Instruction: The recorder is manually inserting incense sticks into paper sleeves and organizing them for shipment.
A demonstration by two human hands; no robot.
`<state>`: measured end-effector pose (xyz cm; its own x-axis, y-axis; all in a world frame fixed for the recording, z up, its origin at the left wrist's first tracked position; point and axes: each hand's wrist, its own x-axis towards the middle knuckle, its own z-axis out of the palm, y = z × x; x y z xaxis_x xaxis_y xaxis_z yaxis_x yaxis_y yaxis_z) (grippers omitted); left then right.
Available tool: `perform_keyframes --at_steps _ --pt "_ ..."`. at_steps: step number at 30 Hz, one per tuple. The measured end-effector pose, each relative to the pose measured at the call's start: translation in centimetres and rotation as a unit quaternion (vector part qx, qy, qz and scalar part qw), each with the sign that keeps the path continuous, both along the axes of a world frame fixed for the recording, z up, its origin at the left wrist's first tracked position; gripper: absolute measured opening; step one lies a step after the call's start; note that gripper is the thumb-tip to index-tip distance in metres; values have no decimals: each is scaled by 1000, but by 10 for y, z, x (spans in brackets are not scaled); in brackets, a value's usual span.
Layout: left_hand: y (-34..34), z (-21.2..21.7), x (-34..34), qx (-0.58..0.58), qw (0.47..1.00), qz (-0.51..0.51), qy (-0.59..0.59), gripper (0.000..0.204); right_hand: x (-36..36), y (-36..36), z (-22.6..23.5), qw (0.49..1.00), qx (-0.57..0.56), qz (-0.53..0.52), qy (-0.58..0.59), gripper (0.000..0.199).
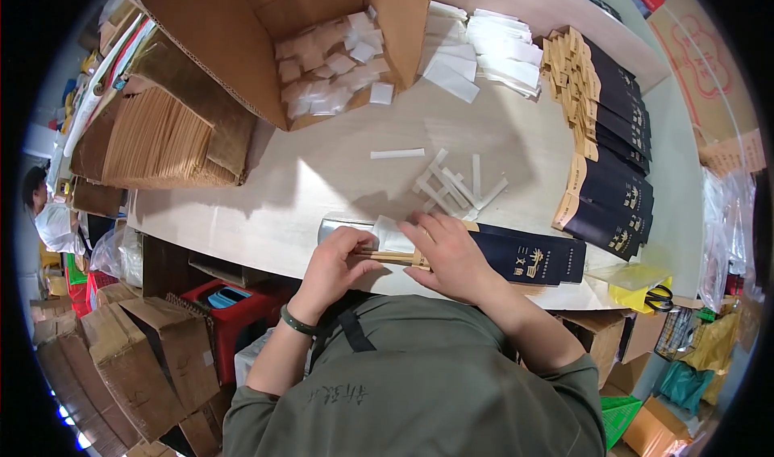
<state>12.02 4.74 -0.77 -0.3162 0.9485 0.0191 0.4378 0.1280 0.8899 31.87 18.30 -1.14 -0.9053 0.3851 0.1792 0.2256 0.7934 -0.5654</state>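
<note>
My left hand, with a dark green bangle on its wrist, is closed round the ends of thin wooden chopsticks. Their other ends meet the tan end of a dark blue paper sleeve under my right hand; how far in they reach is hidden. My right fingers and thumb press on the sleeve's tan end. Between my hands lies a small white packet, touching or close to the fingertips of both. More dark sleeves lie beneath, along the table's front edge. A shiny clear-looking strip lies behind my left fingers.
An open cardboard box at the back holds small white packets. Loose white paper strips lie mid-table. White paper stacks and piled dark sleeves stand behind and right. Scissors sit at the right corner; a carton stands left.
</note>
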Motion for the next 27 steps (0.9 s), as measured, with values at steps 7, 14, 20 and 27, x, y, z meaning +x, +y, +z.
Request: perform_keyframes --at_steps 7,14,20,27 --pt "-1 2 -7 -57 988 -87 118 16 2 2 -2 999 33 26 -9 55" --pt "-2 -4 14 34 966 126 224 26 -1 1 4 1000 -5 8 -10 51" --pt "-4 -10 19 -10 993 95 66 30 3 5 -2 999 11 35 2 61" --pt "5 2 26 33 960 148 236 33 5 -1 6 1000 -20 -3 5 61"
